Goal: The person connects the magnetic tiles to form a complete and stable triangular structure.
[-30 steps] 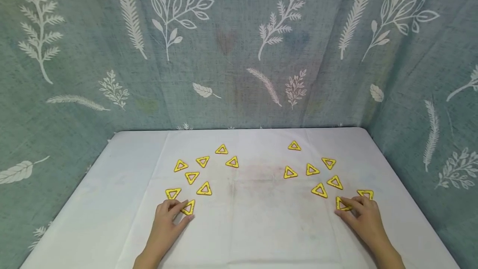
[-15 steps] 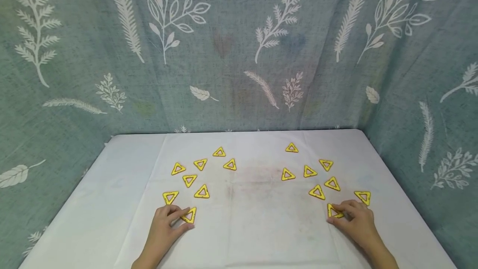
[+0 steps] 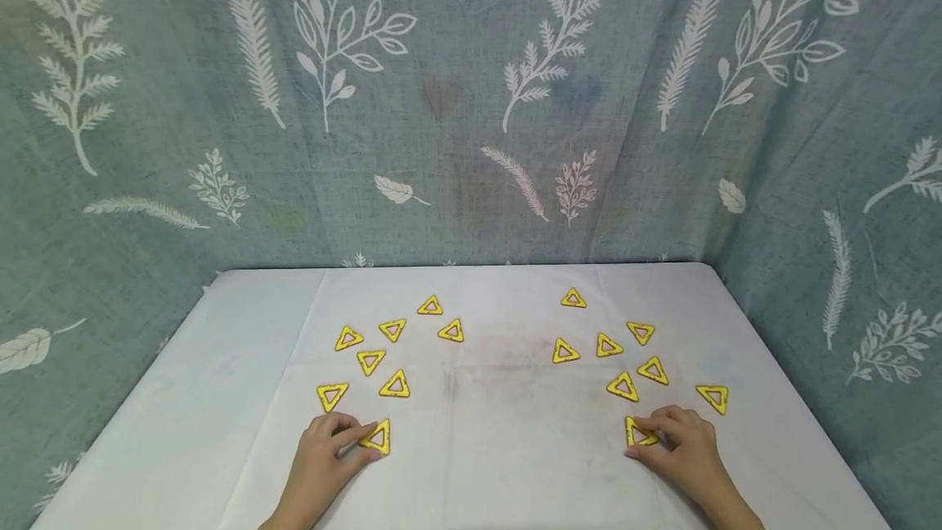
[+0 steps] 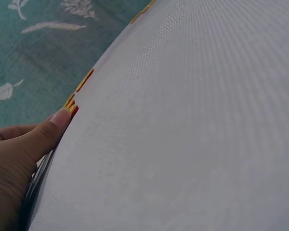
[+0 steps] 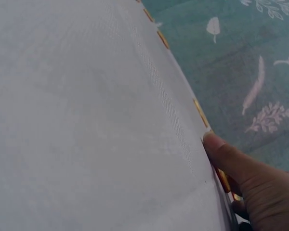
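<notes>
My left hand pinches a yellow triangle frame between thumb and fingers at the near left of the table. In the left wrist view the thumb lies along the red-edged rim of that triangle. On the near right, my right hand holds a second yellow triangle frame by its right side; part of it is hidden under the fingers. The right wrist view shows the thumb over the edge of this triangle. Both held triangles are close over the white cloth.
Several more yellow triangles lie scattered in two groups, one on the left and one on the right. A white cloth covers the table. Green leaf-patterned curtains hang behind and at both sides.
My right hand has moved left and nearer with its triangle, uncovering the triangle behind it. My left hand has drawn its triangle slightly nearer. The head view has shifted a little.
</notes>
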{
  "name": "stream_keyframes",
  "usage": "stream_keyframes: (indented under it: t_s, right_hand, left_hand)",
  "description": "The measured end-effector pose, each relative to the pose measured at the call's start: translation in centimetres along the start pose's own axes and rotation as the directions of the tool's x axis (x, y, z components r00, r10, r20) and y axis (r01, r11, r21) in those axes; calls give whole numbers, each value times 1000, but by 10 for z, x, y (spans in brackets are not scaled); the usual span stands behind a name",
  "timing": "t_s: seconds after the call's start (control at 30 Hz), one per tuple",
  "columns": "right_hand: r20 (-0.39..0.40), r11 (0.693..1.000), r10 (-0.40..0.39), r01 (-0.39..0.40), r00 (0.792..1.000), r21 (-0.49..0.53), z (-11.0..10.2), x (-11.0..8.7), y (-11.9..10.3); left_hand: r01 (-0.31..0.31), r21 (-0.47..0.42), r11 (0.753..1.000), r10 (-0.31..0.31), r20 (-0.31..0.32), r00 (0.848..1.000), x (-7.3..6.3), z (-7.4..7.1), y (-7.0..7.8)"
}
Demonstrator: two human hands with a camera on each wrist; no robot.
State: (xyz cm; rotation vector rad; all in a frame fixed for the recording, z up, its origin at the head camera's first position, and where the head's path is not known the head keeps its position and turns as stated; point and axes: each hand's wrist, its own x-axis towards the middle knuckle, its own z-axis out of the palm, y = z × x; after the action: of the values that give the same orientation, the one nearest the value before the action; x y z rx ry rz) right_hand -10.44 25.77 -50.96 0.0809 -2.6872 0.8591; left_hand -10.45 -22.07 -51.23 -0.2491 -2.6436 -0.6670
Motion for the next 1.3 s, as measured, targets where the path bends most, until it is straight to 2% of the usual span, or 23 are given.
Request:
stream_keyframes:
  t_s: [0.2, 0.3, 0.6, 0.97, 1.13, 1.3]
  right_hand:
    - [48, 1000, 14, -15, 999, 15, 3, -4, -7]
    - [45, 1000, 6, -7, 999, 28, 7, -7, -10]
    - [-31, 992, -100, 103, 994, 76, 21, -12, -19]
    - [-110, 972, -216, 224, 970, 73, 33, -9, -28]
    - [-115, 970, -222, 232, 968, 78, 35, -8, -32]
    - [-100, 979, -187, 194, 977, 63, 36, -8, -36]
  left_hand:
    - [-26, -16, 1000, 26, -7, 1000, -6, 3, 4]
    - [-29, -9, 1000, 29, -5, 1000, -6, 5, 6]
    - [-48, -6, 999, 48, 8, 999, -7, 6, 11]
    - [-67, -34, 997, 68, 7, 998, -1, 10, 25]
    - [-82, -57, 995, 83, 15, 996, 1, 16, 31]
    - [-40, -56, 998, 43, 66, 997, 2, 19, 34]
